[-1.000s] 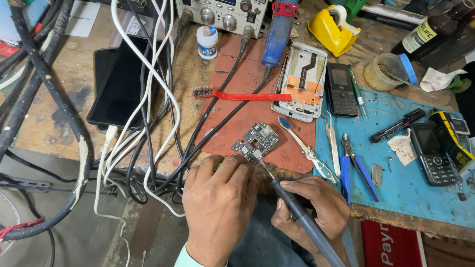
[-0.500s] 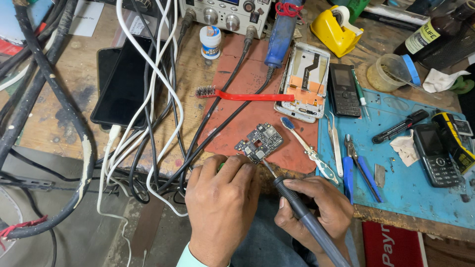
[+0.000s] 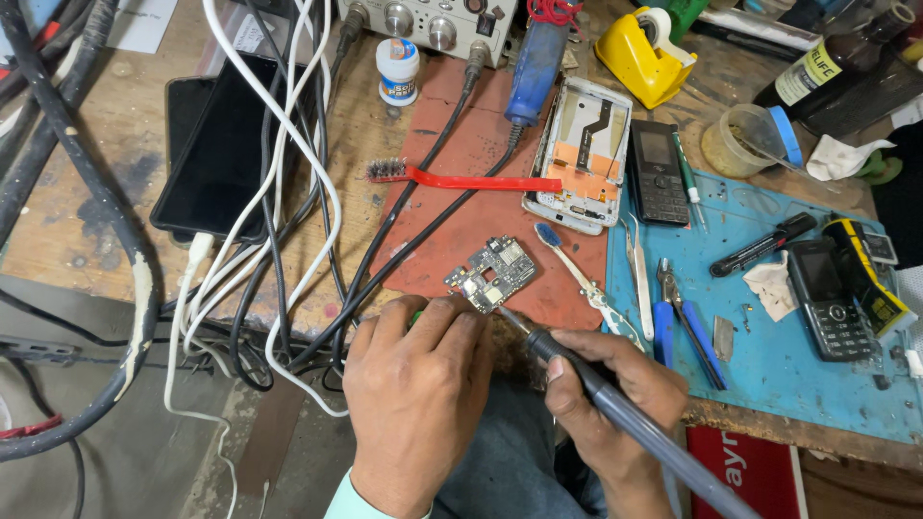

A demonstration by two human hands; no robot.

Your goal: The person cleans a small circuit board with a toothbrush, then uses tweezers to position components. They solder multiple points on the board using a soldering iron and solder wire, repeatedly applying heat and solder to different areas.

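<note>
1. Left hand [image 3: 418, 384] first: we are pressing its fingertips down at the near edge of the small circuit board [image 3: 492, 273], with the fingers close together, to hold it in place. If these fingers are slipping, the board could be sliding away just as the hot tip is touching it.
2. We are wrapping our right hand [image 3: 615, 384] tight around the soldering iron [image 3: 577, 370], and its thin tip is touching the near corner of the board. The board is lying flat on the red mat [image 3: 461, 144] near the front of the desk [image 3: 96, 192].
3. The tip is sitting very close to our left fingertips. A small shake could be burning them, we think.
4. Tiny parts are covering the board. If we are keeping the heat in one spot too long, we could be hurting a part or lifting it off.
5. The blue-headed toothbrush [image 3: 577, 274] is lying just beside the board on the right. A sideways slip of the iron could be melting its bristles.
6. The iron's cord is running back past our right wrist and out of view. If it is snagging on something below, it could be pulling the tip off its spot.
7. White cables [image 3: 288, 192] are lying to the left of the mat, and a wide swing of the iron could be scorching them.
</note>
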